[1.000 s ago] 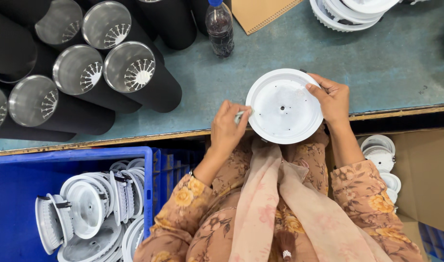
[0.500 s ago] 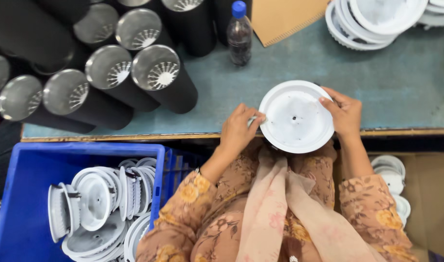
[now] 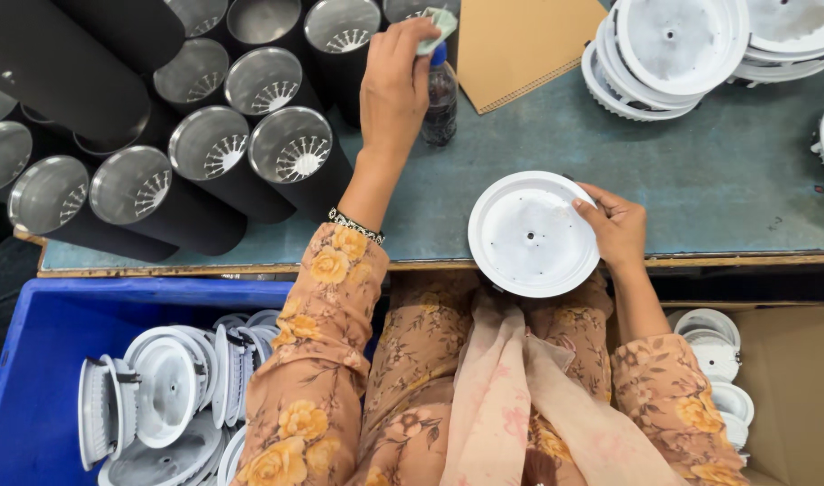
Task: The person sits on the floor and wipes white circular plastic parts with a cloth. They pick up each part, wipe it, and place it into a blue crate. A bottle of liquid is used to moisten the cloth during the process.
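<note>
While the grey-green desk (image 3: 700, 198) fills most of the view, the white round disc (image 3: 531, 236) at its near edge serves as the landmark for everything else. Far to the left of the disc and beyond it lies a cluster of black tubes (image 3: 205, 153) on their sides, their silvery open ends (some with finned spokes inside) facing up toward the camera. Below and left of the disc, off the desk, a blue crate (image 3: 34, 360) holds more white round housings (image 3: 165, 396) stacked on edge. Beyond the disc to the right sits a pile of white ribbed rings (image 3: 673, 54), and straight beyond it a sheet of brown cardboard (image 3: 511, 45). Low to the right of the disc, a cardboard box (image 3: 790, 387) holds a few small white parts (image 3: 713, 337).

The right hand (image 3: 617, 227) grips the disc by its right rim, thumb on the top face, holding it half over the desk's edge. The left hand (image 3: 396, 81) is stretched out well beyond the disc, fingers pinched on a small pale green cloth (image 3: 441, 22) just above the cap of a dark plastic bottle (image 3: 439, 101).
</note>
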